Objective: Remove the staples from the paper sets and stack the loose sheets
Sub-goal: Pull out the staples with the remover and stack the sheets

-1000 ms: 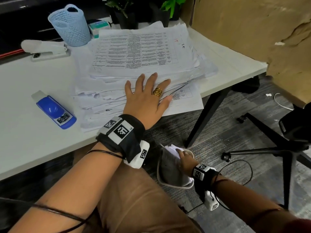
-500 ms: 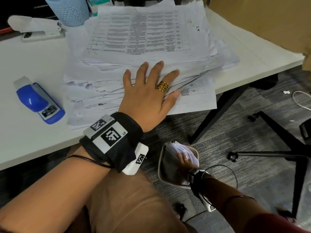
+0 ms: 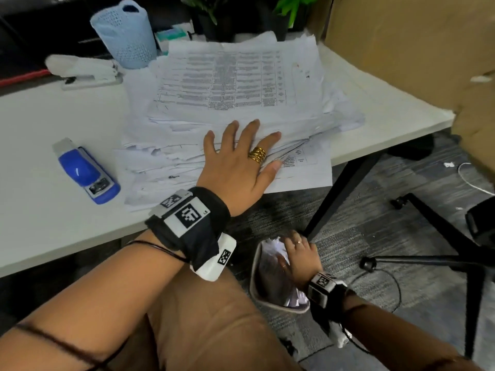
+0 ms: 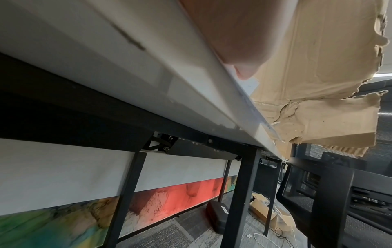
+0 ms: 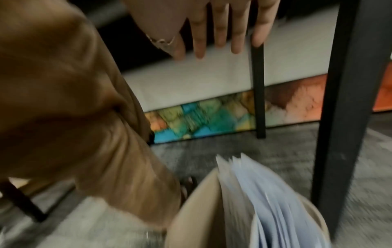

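Note:
A thick untidy pile of printed sheets (image 3: pixel 235 84) lies on the white table (image 3: pixel 40 223). My left hand (image 3: pixel 241 159) rests flat on the pile's near edge with its fingers spread and straight. In the left wrist view only part of that hand (image 4: pixel 239 42) shows above the table edge. My right hand (image 3: pixel 300 253) is down by the floor, over a beige bin (image 3: pixel 257 287) that holds upright sheets (image 3: pixel 270 245). The right wrist view shows my right hand (image 5: pixel 218 33) holding nothing, its fingers (image 5: pixel 237 42) straight above the sheets (image 5: pixel 275 201) in the bin (image 5: pixel 197 209).
A blue stapler (image 3: pixel 85 172) lies left of the pile. A white stapler (image 3: pixel 83 70) and a blue mesh cup (image 3: pixel 126 36) stand at the back. Torn cardboard (image 3: pixel 415 49) stands at the right. A black table leg (image 3: pixel 342 188) and a chair base (image 3: pixel 442 236) flank the bin.
My left hand stays flat on the pile. My right hand stays at the bin and has shifted a little over the sheets. The head view has tilted.

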